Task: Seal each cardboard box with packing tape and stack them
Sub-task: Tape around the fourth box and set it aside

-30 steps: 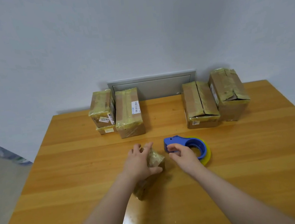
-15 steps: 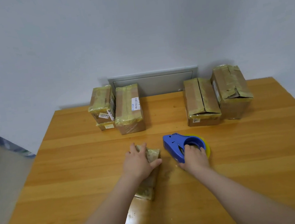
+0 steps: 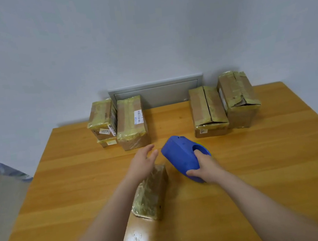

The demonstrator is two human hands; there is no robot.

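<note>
Step in hand: sealing the small cardboard box (image 3: 151, 194), lying lengthwise just 6 o'clock of centre on the wooden table (image 3: 278, 166). The right hand (image 3: 203, 166) is gripping the blue tape dispenser (image 3: 180, 155), fingers hooked into its hole, holding it tilted at 1 o'clock of the box and apart from it. The left hand (image 3: 141, 164) is hovering flat-fingered and holding nothing over the box's 12 o'clock end (contact unclear). No tape is running to the box yet. The next move is likely calling for the left hand pinning the box while the dispenser mouth lands on the far end and drags toward 6 o'clock. The taped boxes are sitting at 11 o'clock (image 3: 131, 123) and 1 o'clock (image 3: 207, 110).
</note>
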